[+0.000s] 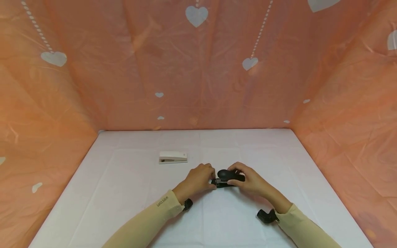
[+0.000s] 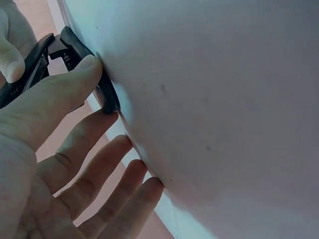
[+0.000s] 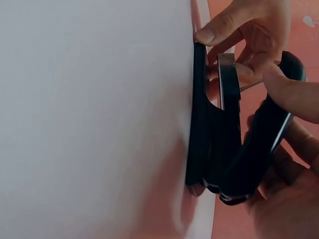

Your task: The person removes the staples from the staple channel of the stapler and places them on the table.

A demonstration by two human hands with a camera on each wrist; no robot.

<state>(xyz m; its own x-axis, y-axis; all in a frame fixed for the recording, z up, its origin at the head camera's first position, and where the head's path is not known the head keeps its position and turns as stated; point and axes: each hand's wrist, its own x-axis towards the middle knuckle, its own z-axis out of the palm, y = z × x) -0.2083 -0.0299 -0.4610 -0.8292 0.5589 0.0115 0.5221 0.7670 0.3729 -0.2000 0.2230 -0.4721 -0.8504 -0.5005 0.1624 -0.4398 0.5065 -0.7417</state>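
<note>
A black stapler sits over the white table between both hands, its parts spread apart. In the right wrist view its base, the metal-edged magazine and the top handle fan out from the rear hinge. My left hand pinches the front end of the base; in the left wrist view the thumb lies on it and the index fingertip meets its tip. My right hand grips the top handle, thumb on one side and fingers on the other.
A white stapler lies farther back, left of the hands. The table has a white cloth and is bordered by orange curtains with hearts at the back and sides. Black wrist cameras hang close below the sleeves.
</note>
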